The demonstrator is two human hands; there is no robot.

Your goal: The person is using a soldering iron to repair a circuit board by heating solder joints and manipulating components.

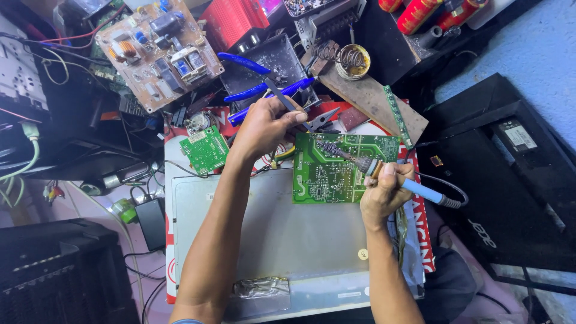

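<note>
1. Worktop [90, 198] clutter surrounds a grey metal panel [300, 234] lying flat before us, the largest thing in reach.
2. On the panel's far right corner rests a green circuit board [327, 180], solder side up.
3. A brown circuit board [159, 51] crowded with components sits tilted at the far left, well apart.
4. A smaller green board [205, 150] lies just beside our left forearm.
5. Our right hand [384, 195] is clamped around a blue-handled soldering iron [375, 171], its tip touching the green circuit board's upper middle.
6. Our left hand [264, 126] is closed on a dark slim tool [281, 95], held just beyond the board's far edge.
7. Blue-handled pliers [258, 81] lie just beyond that hand.
</note>
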